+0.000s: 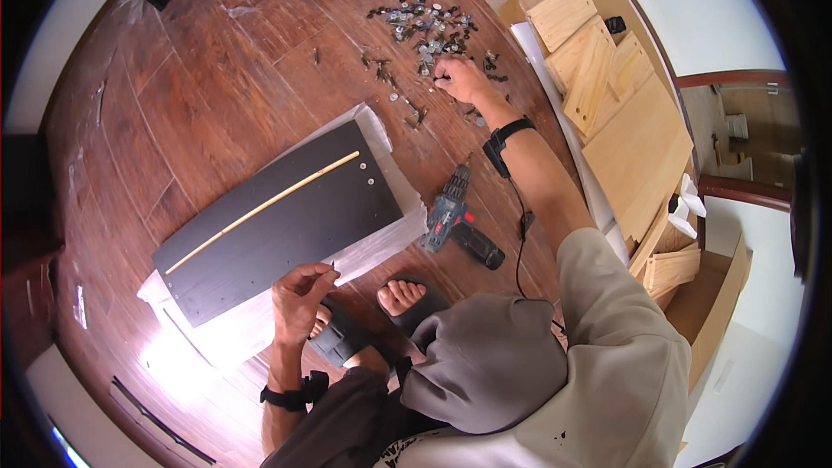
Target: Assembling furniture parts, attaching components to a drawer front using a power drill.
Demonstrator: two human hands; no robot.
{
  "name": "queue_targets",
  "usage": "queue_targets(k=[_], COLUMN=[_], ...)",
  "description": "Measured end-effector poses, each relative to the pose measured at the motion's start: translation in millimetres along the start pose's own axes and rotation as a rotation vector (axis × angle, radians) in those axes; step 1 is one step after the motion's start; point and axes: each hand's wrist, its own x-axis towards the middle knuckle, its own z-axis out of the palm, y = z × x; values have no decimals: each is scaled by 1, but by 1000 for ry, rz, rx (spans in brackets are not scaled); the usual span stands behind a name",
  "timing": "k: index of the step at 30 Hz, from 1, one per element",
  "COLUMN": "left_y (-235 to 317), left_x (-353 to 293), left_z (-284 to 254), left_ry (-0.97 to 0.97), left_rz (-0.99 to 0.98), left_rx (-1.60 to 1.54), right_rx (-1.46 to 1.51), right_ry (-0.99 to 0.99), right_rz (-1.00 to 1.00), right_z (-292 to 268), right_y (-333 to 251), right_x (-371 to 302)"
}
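Observation:
My right hand (462,80) reaches out to the near edge of a loose pile of small hardware (433,22), screws and round fittings on the floor. Its fingers are pinched together; what they hold, if anything, is too small to name. Over the near edge of a black panel (286,221), my left hand (299,296) pinches a tiny dark piece between thumb and fingertips. Along the panel lies a thin pale wooden strip (260,213), and a few light round fittings sit at its right end. A cordless drill (452,218) rests on its side right of the panel.
White foam sheeting (381,244) lies under the panel. Light wooden boards (637,147) are stacked along the right, with an open cardboard box (712,312) nearer me. A black cable (520,269) hangs by my right arm. My feet in dark slippers (340,338) stand near the panel.

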Motion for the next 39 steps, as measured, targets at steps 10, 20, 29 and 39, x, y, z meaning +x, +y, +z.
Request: queue_targets(k=[10,20,29,39], left_y=[-3,-4,-6,2], left_x=[-3,3,1,0], left_z=[-4,0,-3,-1], left_ry=[9,-58,-25,22], left_rz=[-13,-16,14,5], left_rx=[-47,-21,-7,-7], right_rx=[89,123,-102,97], right_ry=[23,166,284,341], right_rz=[67,216,98,-18], right_z=[-4,1,18,8], right_y=[4,-11,-15,-33], right_x=[-12,-14,-10,-26])
